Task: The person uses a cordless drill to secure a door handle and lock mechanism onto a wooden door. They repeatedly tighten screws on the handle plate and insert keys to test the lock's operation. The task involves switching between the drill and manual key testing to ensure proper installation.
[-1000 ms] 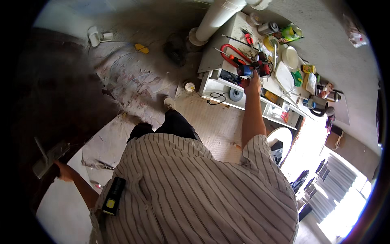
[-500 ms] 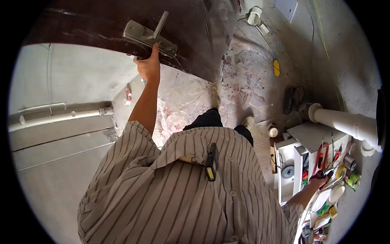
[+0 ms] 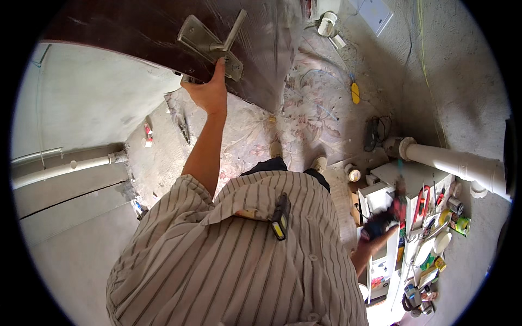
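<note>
One small light [image 3: 280, 217] is clipped to the striped shirt [image 3: 244, 261], and beyond it two hands are occupied. By the right hand [image 3: 375, 244] one power drill [image 3: 397, 209] is held, the fingers closed about its grip as far as the blur allows; it is seen across the front of the white cabinet [image 3: 418, 176], well apart from the door, so no drilling is judged to be under way. By the left hand [image 3: 209, 96] the edge of one dark door [image 3: 130, 38] is grasped, the thumb laid on its face at the lock plate [image 3: 196, 35], the other fingers bent around the edge and partly hidden. On that face one lock plate and one lever handle [image 3: 235, 30] are judged to be already mounted; how firmly they are fixed, and how much is left, cannot be told. Farther off, two shoes [image 3: 319, 163] and one round tub [image 3: 353, 174] are counted on the floor. On the cabinet one red bowed frame [image 3: 421, 204] and one pale round dish [image 3: 442, 243] are made out among small items too crowded to be counted. Beyond, one yellow oval thing [image 3: 355, 93] and one thick white pipe [image 3: 457, 160] are seen.
</note>
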Action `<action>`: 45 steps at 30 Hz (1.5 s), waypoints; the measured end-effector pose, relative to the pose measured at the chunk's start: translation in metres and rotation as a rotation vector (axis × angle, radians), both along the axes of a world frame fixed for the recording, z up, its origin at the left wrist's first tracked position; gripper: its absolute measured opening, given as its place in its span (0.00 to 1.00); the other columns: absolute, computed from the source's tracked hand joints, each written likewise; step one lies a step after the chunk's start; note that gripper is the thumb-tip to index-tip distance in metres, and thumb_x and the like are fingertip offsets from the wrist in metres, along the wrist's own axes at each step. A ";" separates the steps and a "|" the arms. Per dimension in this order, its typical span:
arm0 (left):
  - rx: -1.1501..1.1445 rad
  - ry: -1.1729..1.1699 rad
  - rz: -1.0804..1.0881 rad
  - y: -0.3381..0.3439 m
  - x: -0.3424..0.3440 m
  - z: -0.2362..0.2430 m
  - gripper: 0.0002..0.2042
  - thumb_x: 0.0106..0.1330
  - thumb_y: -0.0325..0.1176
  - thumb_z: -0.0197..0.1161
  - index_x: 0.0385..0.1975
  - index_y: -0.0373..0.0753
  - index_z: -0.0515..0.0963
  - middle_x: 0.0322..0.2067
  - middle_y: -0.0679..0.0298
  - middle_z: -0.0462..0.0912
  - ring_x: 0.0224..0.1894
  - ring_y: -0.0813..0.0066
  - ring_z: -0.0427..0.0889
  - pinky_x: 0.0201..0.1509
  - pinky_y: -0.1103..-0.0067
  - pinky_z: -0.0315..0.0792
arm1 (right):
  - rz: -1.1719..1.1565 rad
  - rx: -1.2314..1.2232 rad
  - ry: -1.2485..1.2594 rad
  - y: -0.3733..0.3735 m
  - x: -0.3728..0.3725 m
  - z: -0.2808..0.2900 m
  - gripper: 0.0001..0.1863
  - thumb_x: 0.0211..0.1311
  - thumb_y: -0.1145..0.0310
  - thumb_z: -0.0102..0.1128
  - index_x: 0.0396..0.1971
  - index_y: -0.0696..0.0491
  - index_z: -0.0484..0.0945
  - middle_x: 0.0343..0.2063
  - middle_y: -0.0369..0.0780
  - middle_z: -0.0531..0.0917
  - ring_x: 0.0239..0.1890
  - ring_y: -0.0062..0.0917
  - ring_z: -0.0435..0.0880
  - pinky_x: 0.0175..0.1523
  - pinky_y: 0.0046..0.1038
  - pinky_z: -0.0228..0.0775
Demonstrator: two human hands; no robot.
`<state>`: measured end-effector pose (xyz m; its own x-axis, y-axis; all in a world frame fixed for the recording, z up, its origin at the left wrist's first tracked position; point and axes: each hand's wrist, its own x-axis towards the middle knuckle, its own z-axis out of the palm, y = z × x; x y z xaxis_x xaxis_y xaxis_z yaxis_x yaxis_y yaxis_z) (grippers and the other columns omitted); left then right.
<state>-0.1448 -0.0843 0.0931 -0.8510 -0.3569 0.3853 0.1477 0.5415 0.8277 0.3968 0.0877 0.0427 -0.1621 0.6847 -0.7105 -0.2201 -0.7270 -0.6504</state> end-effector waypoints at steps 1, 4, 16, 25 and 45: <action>0.034 -0.001 -0.016 -0.001 -0.002 -0.001 0.42 0.41 0.46 0.81 0.50 0.26 0.64 0.46 0.48 0.77 0.49 0.55 0.78 0.55 0.67 0.71 | -0.173 0.023 -0.070 -0.010 -0.045 -0.006 0.44 0.54 0.21 0.36 0.45 0.49 0.75 0.27 0.37 0.82 0.19 0.22 0.78 0.12 0.19 0.59; 0.151 0.040 -0.089 -0.004 -0.006 -0.008 0.43 0.41 0.46 0.81 0.51 0.26 0.64 0.47 0.48 0.76 0.49 0.55 0.78 0.55 0.68 0.71 | 0.091 0.181 0.064 -0.017 -0.113 0.019 0.42 0.65 0.29 0.31 0.53 0.53 0.72 0.33 0.41 0.82 0.26 0.29 0.81 0.32 0.32 0.75; 0.229 0.046 -0.164 -0.013 -0.014 -0.023 0.45 0.41 0.46 0.82 0.53 0.26 0.63 0.50 0.50 0.73 0.52 0.60 0.75 0.57 0.70 0.71 | 0.377 0.523 0.574 0.003 -0.237 0.053 0.42 0.56 0.45 0.64 0.64 0.53 0.60 0.51 0.47 0.76 0.47 0.32 0.78 0.52 0.34 0.72; 0.219 0.113 -0.174 -0.002 -0.015 -0.045 0.31 0.54 0.41 0.76 0.50 0.27 0.71 0.47 0.56 0.79 0.48 0.67 0.76 0.58 0.76 0.67 | 1.112 0.970 0.305 0.014 -0.309 -0.070 0.15 0.63 0.65 0.56 0.46 0.57 0.79 0.46 0.40 0.81 0.49 0.30 0.78 0.57 0.31 0.66; 0.115 0.092 -0.138 0.010 -0.006 -0.060 0.32 0.59 0.46 0.70 0.53 0.24 0.71 0.48 0.56 0.78 0.47 0.70 0.76 0.55 0.77 0.70 | 0.904 -0.006 0.696 -0.015 -0.378 -0.089 0.25 0.63 0.63 0.63 0.55 0.59 0.69 0.48 0.45 0.80 0.50 0.34 0.82 0.45 0.28 0.75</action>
